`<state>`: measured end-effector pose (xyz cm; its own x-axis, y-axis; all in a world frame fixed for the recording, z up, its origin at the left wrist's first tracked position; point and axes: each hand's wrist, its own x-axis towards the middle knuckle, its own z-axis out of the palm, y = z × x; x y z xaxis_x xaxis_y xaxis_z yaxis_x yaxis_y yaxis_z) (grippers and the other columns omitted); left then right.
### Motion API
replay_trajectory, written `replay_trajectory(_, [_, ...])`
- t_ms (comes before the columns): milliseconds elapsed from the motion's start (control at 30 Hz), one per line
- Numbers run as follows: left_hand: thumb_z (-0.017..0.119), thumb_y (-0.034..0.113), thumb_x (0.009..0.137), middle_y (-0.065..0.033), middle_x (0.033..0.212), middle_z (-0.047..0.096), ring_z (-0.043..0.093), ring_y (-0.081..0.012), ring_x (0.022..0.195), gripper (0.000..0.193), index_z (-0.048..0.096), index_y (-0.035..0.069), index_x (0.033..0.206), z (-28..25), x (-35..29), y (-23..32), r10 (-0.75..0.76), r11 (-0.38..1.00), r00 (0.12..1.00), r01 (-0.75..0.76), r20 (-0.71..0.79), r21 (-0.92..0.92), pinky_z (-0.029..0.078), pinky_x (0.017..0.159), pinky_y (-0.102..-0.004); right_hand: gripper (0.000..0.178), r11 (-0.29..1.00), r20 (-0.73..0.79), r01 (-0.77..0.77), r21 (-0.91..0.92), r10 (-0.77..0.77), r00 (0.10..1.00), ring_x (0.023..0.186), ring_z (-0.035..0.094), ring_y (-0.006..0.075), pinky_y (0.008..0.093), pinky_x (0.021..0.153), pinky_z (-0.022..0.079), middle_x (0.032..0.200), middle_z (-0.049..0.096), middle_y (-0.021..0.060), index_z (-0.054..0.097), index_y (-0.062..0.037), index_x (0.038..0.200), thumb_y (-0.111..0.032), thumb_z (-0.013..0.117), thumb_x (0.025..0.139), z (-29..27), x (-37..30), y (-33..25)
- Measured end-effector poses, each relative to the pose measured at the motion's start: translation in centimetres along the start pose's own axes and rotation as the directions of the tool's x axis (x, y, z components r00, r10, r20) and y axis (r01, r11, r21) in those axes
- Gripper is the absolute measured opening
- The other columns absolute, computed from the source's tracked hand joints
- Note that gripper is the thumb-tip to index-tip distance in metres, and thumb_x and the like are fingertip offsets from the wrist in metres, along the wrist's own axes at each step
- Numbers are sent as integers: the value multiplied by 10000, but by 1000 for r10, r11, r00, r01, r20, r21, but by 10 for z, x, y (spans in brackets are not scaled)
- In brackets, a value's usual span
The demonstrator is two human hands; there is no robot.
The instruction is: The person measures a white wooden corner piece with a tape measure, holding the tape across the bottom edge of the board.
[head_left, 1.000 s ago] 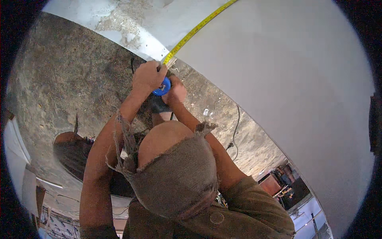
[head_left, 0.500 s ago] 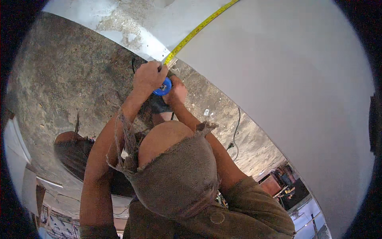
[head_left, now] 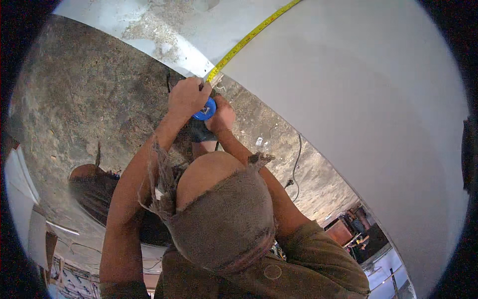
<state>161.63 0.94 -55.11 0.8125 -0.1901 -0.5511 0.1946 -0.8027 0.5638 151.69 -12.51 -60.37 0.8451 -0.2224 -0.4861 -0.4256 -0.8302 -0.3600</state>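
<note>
Just above the middle of the frame, the left hand [head_left: 188, 97] is clenched in a tight grip over the near end of a yellow measuring tape [head_left: 249, 37], pinching the blade where it meets the lower edge of a large white panel [head_left: 358, 99]. The fingers are curled fully closed around the tape, with the knuckles turned toward the camera. Right beside it, slightly lower and to the right, the right hand [head_left: 221, 115] is closed around the blue tape case [head_left: 204, 109], which sits wedged between the two hands and touches both. Only part of the round case shows.

From the hands the tape runs straight toward the upper right of the frame, lying flat against the white panel until it leaves the picture at the top edge. The panel fills the whole right side and top.

A rough concrete floor [head_left: 79, 99] spreads over the left and centre, with a thin dark cable [head_left: 298, 159] trailing across it right of centre. A brown cloth [head_left: 224, 219] fills the lower middle, hiding what lies beneath it.
</note>
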Motion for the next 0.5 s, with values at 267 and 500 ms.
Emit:
replay_trajectory(267, [560,414,874,-213,904,696,677,-419,856,399,728,51,884,-3,-2,4,2,999,1000,-3,-28,-40,546,792,-501,434,997,-91,17,75,-10,996,897,670,405,497,762,538,984,690,165,607,-159,1093,-274,743,697,5,-1,4])
replay_trajectory(500, [564,409,865,-214,920,695,673,-417,887,393,731,57,918,-4,0,5,-28,997,1000,29,6,-70,540,813,-507,441,999,-26,-16,32,17,1000,894,667,407,497,747,538,1002,685,167,605,-164,1072,-291,759,678,0,-3,-1])
